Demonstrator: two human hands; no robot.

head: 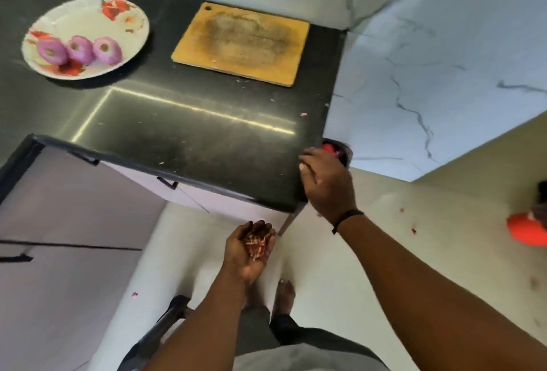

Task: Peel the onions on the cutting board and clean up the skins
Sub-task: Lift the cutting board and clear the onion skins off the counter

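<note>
Three peeled purple onions (pixel 80 49) lie side by side on a white flowered plate (pixel 85 15) at the back left of the black counter (pixel 192 139). The wooden cutting board (pixel 242 42) lies bare at the back right, against the wall. My left hand (pixel 251 247) is cupped palm up below the counter's front edge and holds a small heap of onion skins (pixel 258 244). My right hand (pixel 325 181) hangs over the counter's right front corner, back of the hand up, fingers loosely bent. Just beyond it stands a dark bin (pixel 340 150) with red skins inside.
Tiny skin scraps dot the counter near the board and its right edge. More scraps lie on the pale floor (pixel 413 231). An orange object (pixel 527 228) sits on the floor at far right. Cabinet doors with dark handles (pixel 168 182) are under the counter. My bare feet (pixel 285 293) stand below.
</note>
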